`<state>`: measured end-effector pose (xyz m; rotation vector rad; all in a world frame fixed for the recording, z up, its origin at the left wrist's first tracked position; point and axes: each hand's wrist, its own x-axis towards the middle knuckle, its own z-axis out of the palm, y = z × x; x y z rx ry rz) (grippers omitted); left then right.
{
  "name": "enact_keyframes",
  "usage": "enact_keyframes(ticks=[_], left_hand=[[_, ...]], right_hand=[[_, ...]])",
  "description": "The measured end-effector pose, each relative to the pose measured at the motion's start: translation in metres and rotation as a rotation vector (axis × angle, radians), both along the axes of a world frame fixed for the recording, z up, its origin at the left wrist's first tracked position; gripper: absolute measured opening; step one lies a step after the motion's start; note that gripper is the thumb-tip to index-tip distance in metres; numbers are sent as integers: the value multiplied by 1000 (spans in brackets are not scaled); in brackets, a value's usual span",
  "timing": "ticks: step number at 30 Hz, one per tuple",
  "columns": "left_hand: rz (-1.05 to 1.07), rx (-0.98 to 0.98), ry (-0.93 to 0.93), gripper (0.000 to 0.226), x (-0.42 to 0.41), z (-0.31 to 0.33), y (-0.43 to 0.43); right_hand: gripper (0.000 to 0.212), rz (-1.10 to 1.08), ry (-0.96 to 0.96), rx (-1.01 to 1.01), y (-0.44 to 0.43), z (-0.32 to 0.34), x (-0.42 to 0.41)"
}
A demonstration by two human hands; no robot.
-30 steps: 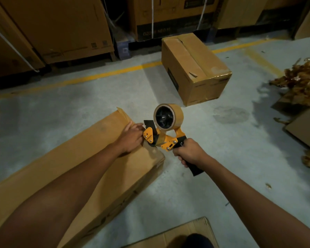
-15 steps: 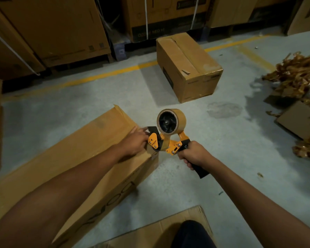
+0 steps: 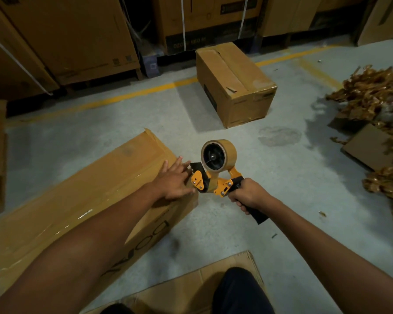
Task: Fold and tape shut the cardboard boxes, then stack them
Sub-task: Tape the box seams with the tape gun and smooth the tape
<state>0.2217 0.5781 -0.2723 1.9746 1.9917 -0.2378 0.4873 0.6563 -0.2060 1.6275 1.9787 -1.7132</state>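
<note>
A long flat cardboard box [image 3: 82, 200] lies on the floor at the left, with shiny tape along its top. My left hand [image 3: 174, 180] rests flat on the box's right end, fingers straight and spread, fingertips beside the dispenser's blade. My right hand [image 3: 247, 194] grips the black handle of an orange tape dispenser [image 3: 213, 175] with a brown tape roll, held at the box's right edge. A smaller taped cardboard box [image 3: 234, 85] stands farther back on the floor.
Large cardboard cartons [image 3: 73, 35] line the back wall behind a yellow floor line [image 3: 127, 98]. A heap of crumpled brown tape and cardboard scraps [image 3: 372, 105] lies at the right. A flat cardboard sheet [image 3: 191, 288] lies near my knee.
My left hand's fingers have straightened and spread flat on the box end. The dispenser has stayed at the box's right edge in my right hand.
</note>
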Motion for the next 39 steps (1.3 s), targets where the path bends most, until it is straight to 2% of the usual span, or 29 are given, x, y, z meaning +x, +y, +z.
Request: enact_keyframes(ticks=[1,3,5,13,15,18,20,25,28,32,37,39], left_hand=[[-62,-16,50,98,3,0,-4],[-127,12,98,85,9,-3,-12],[-84,50,92,77,14,-5,-15],[-7,27,89,71,24,-3,-14],[0,31,74,68,23,-4,-14],[41,46,36,63,14,-3,-14],[42,66,32,63,12,-5,-12],[-77,115,139,56,23,-9,-7],[-160,212,124,47,17,-13,-5],[-265,386,81,21,14,-25,13],[-199,388,-47,46,20,-25,30],[-154,391,-82,50,19,-29,30]], right_hand=[[16,-2,5,-6,0,0,0],[15,-9,15,-30,-2,-3,3],[14,-31,25,-56,-2,-6,5],[21,-104,42,-167,-4,-8,2],[22,-111,5,-185,-5,-12,2],[22,-86,-149,-163,-11,-32,19],[20,-145,-178,-167,-17,-50,43],[23,-321,43,-227,-8,-68,65],[17,-420,158,-297,3,-78,50],[14,-570,270,-405,16,-102,14],[12,-642,338,-554,30,-149,-20],[11,-666,354,-593,32,-168,-30]])
